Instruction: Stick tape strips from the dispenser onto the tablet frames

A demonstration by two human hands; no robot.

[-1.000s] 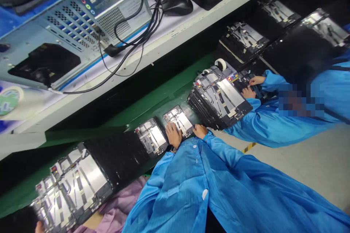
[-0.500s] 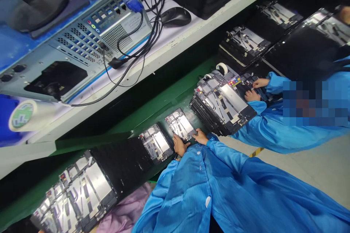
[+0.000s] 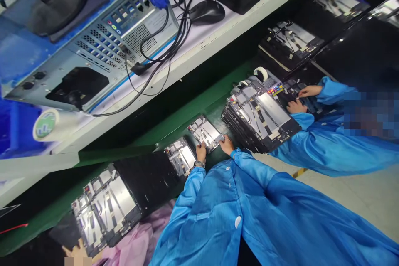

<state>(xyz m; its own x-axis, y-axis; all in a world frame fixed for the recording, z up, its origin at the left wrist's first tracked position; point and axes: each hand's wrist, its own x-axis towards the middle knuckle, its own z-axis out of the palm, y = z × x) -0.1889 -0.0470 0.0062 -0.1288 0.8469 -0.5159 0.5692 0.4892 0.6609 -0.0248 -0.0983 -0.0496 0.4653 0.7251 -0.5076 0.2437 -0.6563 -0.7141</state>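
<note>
An opened tablet panel [image 3: 206, 133], with a silver plate and thin flat cables showing, lies on the green bench directly before me. My left hand [image 3: 201, 152] grips its near left edge, the wrist banded in something dark. At the near right corner, my right hand [image 3: 227, 145] has its fingers closed on the edge. Just left of my left hand is a row of similar panels [image 3: 181, 156], overlapping one another. To the right rises a tall stack of panels [image 3: 261, 116]. The undersides of my fingers are hidden.
A co-worker's hands [image 3: 301, 99] work beyond the stack, near rolls of white tape [image 3: 260, 74]. More panels [image 3: 107, 205] overlap at lower left, where another person's hand [image 3: 76, 251] shows. A white shelf [image 3: 193, 64] carrying a computer case [image 3: 102, 58] runs above the bench.
My left hand has turned from lying with its thumb spread to gripping the panel's edge. The panel has shifted slightly away from my body. The view has moved a little.
</note>
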